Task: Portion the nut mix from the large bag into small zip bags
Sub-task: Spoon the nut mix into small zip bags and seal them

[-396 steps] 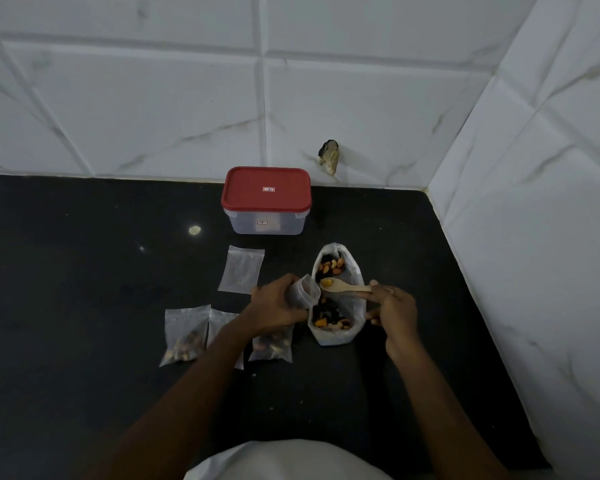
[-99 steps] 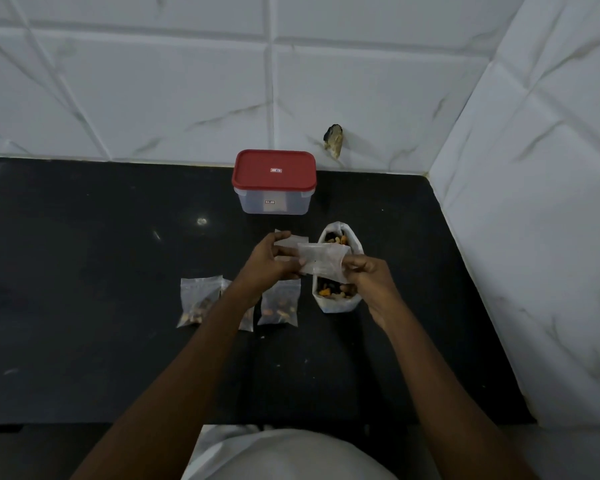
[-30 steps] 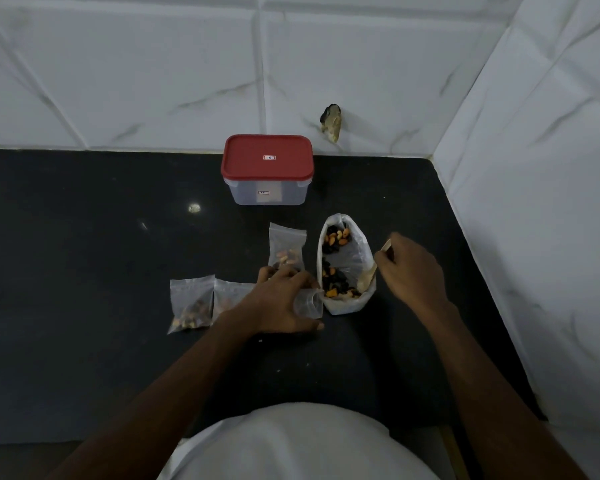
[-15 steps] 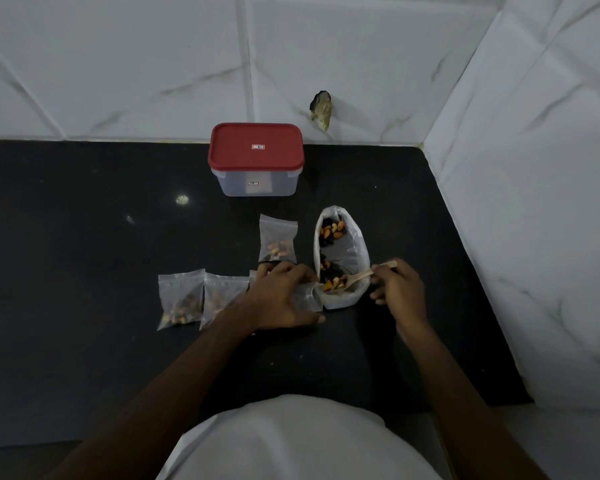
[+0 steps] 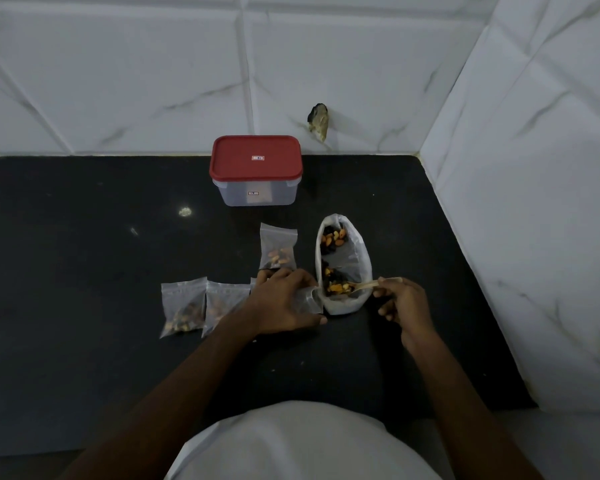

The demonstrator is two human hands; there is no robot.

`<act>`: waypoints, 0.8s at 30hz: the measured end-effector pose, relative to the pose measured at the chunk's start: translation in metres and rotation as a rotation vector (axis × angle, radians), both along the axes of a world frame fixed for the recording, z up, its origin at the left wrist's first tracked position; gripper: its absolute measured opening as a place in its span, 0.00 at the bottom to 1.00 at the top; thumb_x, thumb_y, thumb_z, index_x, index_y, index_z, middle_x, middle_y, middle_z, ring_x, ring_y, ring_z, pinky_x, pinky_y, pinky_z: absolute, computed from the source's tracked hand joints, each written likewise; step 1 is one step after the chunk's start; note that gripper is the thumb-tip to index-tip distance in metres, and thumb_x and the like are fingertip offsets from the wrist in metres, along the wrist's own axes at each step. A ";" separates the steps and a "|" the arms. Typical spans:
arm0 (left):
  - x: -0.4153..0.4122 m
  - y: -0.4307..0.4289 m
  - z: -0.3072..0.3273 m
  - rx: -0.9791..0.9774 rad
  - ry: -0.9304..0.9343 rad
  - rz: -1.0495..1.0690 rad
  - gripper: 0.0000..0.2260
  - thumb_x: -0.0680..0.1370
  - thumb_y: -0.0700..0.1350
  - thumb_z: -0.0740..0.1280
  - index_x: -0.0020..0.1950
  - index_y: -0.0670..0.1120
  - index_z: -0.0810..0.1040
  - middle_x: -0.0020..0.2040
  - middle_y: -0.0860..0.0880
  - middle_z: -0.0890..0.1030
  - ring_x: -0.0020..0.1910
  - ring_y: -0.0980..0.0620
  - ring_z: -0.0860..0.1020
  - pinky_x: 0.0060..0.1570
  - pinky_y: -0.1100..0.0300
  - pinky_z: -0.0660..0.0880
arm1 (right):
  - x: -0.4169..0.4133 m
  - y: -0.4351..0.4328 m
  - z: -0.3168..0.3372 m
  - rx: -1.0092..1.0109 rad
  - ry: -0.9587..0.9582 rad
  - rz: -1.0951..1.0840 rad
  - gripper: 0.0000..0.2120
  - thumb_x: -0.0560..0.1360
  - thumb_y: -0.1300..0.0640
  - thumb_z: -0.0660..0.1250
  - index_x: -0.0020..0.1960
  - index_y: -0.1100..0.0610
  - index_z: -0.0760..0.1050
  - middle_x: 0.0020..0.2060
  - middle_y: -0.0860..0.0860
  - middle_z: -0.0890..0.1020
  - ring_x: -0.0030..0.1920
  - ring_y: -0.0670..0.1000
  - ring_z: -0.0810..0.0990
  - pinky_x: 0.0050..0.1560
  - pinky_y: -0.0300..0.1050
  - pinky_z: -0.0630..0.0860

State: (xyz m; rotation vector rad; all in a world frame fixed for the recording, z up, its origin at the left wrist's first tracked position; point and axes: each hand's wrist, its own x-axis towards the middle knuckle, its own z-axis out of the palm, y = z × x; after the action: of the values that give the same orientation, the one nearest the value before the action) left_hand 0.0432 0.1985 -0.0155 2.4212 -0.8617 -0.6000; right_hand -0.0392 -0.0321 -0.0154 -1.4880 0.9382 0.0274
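Note:
The large clear bag (image 5: 355, 268) lies open on the black counter (image 5: 84, 254), with nut mix inside. My right hand (image 5: 404, 303) pinches a wooden spoon (image 5: 368, 286) whose bowl is down in the nuts at the bag's near end. My left hand (image 5: 283, 299) grips a small zip bag (image 5: 309, 299), its open mouth held against the large bag's left side. A filled small bag (image 5: 278, 251) lies just beyond my left hand. Two more filled bags (image 5: 183, 308) (image 5: 224, 303) lie to the left; my wrist hides part of another.
A clear box with a red lid (image 5: 256, 168) stands at the back against the tiled wall. A second tiled wall (image 5: 534, 237) closes the counter on the right. The counter's front edge runs just before my white shirt (image 5: 302, 445).
My right hand took hold of the spoon and lowered it into the nuts at the large bag's near end. My left hand kept the small bag beside the large one.

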 end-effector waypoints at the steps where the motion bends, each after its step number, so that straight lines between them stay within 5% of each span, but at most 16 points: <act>1: 0.001 0.001 -0.001 -0.005 0.001 0.011 0.29 0.70 0.68 0.69 0.66 0.56 0.69 0.68 0.54 0.71 0.68 0.54 0.66 0.71 0.51 0.53 | 0.000 0.000 0.000 0.007 -0.001 -0.013 0.08 0.77 0.56 0.65 0.49 0.61 0.80 0.38 0.53 0.82 0.28 0.48 0.74 0.29 0.42 0.67; 15: 0.018 -0.017 -0.001 -0.094 -0.062 0.119 0.34 0.63 0.75 0.63 0.62 0.57 0.68 0.60 0.56 0.75 0.60 0.56 0.71 0.65 0.53 0.63 | 0.008 -0.007 0.023 -0.001 -0.127 -0.058 0.07 0.79 0.56 0.64 0.48 0.58 0.79 0.37 0.53 0.81 0.31 0.50 0.76 0.33 0.44 0.69; 24: 0.022 -0.028 -0.005 -0.181 0.010 0.172 0.31 0.66 0.69 0.71 0.62 0.56 0.69 0.60 0.56 0.77 0.61 0.55 0.72 0.69 0.52 0.61 | 0.021 0.021 0.038 -0.163 -0.195 0.051 0.07 0.76 0.58 0.66 0.43 0.59 0.80 0.36 0.54 0.82 0.31 0.49 0.77 0.33 0.43 0.70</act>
State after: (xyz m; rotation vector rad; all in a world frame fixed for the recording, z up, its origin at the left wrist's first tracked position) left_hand 0.0657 0.1706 -0.0201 2.2958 -0.6649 -0.4487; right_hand -0.0183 -0.0113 0.0223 -1.6331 0.7591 -0.1575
